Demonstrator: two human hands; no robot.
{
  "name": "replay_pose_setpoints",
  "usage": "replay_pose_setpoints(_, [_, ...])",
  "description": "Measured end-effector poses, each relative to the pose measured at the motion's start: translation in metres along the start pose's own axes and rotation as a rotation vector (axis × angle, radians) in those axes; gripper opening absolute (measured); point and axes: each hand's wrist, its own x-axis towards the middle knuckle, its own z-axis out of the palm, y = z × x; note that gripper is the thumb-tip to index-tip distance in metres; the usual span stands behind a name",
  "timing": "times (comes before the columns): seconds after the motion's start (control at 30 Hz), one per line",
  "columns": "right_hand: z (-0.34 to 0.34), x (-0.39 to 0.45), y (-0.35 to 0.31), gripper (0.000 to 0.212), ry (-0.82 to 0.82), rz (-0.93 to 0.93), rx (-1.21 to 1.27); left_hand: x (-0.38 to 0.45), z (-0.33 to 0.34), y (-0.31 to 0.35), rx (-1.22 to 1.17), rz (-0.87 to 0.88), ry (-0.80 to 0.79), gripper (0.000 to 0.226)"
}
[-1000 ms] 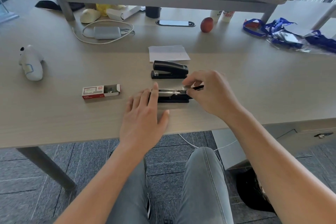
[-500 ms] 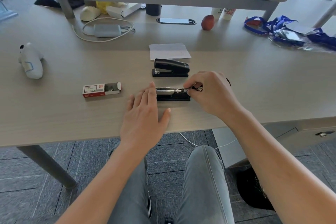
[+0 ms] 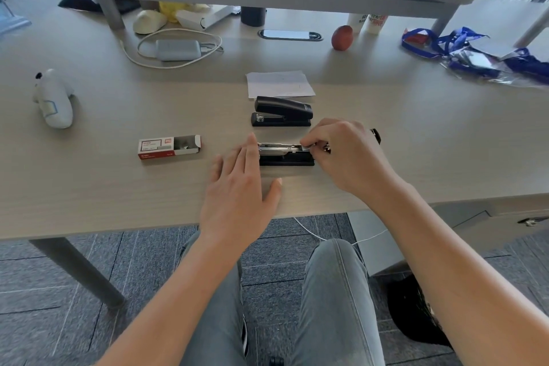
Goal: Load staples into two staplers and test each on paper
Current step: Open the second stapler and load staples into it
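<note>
Pinching staples (image 3: 309,148) over open stapler (image 3: 285,154), right hand (image 3: 344,154).

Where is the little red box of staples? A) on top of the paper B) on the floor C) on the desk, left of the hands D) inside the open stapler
C: the staple box lies on the desk, left of the left hand.
</note>
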Motion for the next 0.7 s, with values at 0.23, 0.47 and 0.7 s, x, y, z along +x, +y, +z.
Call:
replay_pose_setpoints(0.23, [0.006, -0.002, -0.003, 0.020, 0.048, -0.046, 0.012, -0.001, 0.000, 0.000, -0.023, -0.010, -0.003, 0.086])
replay_pose_setpoints(0.47, [0.015, -0.007, -0.009, 0.029, 0.050, -0.091, -0.038, -0.001, 0.000, -0.001, -0.008, -0.010, -0.020, 0.084])
replay_pose_setpoints(0.7, [0.016, -0.017, -0.009, 0.023, 0.141, -0.017, -0.046, -0.002, -0.002, -0.002, -0.013, -0.039, -0.034, 0.085])
